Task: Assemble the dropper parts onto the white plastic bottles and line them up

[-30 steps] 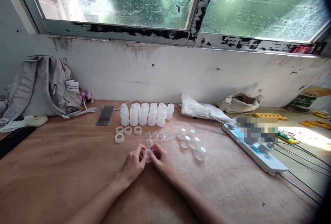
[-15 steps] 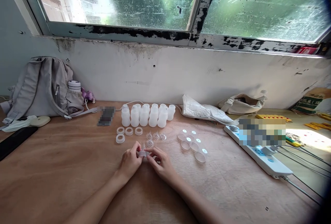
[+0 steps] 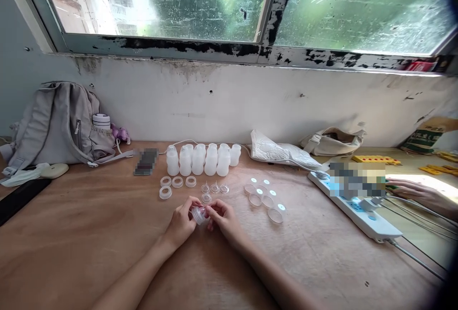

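Clear ring [image 3: 198, 215], tilted, pinched by left hand [image 3: 184, 219] and right hand [image 3: 222, 218], fingers narrow; lettering on green-and-brown bag [image 3: 422, 140] illegible.

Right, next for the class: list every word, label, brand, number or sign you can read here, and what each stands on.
There is no readable text.
Green panel on the brown bag: printed characters, too blurred to read.
Red packet at upper right: pale marks, too small to read.
Frosted bottles: no readable lettering.
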Demonstrator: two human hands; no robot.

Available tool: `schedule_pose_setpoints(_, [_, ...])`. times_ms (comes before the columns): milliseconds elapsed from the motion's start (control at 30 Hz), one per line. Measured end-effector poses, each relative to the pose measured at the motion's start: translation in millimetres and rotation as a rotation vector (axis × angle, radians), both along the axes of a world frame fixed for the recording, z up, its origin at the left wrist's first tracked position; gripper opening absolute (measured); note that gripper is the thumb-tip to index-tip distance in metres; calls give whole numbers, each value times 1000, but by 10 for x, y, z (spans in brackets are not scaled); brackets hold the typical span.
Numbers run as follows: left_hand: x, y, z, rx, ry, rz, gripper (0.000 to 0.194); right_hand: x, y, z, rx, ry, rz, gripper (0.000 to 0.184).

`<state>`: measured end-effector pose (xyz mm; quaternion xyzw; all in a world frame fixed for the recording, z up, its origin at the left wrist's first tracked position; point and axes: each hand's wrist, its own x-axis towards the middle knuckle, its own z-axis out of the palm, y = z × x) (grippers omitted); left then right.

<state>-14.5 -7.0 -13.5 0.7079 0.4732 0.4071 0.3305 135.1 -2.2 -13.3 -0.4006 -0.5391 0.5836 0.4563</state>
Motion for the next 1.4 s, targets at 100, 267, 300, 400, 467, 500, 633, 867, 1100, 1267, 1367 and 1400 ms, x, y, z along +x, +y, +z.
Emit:
schedule_pose_setpoints(100, [26,12,32,-61,-113,-73,21,-17,-20,-9,33,-43,-24,31])
schedule_pose_setpoints(267, [24,46,44,-218,-298,-142,24,-5,29,-52,55,-36,-99,33])
schedule_pose_setpoints(300, [16,47,48,-242,-329,-150,24,3,43,-56,56,-31,-120,33])
schedule_pose_setpoints(400, [0,37,67,-233,-363,-191,26,23,50,-37,79,-46,-141,31])
schedule_pose_setpoints(467, [5,22,84,-198,-329,-178,32,28,20,-7,127,-84,-119,28])
schedule_pose_setpoints(500, [11,13,94,-183,-287,-156,36,28,-1,9,157,-111,-106,26])
schedule_pose_setpoints(633, [30,-24,153,-61,39,-69,22,26,-77,42,292,-254,-124,24])
schedule_pose_setpoints(867, [0,-54,195,115,246,-23,12,36,-89,26,405,-365,-158,21])
schedule_pose_setpoints(1100, [-83,-11,121,126,209,79,15,387,388,318,433,-390,-435,18])
schedule_pose_setpoints(1267, [-98,24,125,167,191,125,16,811,1180,583,434,-795,-675,30])
schedule_pose_setpoints(1367, [-105,30,108,199,233,139,16,929,1519,594,397,-897,-669,41])
schedule_pose_setpoints(1400, [-110,34,100,210,244,151,16,945,1590,576,383,-916,-662,43])
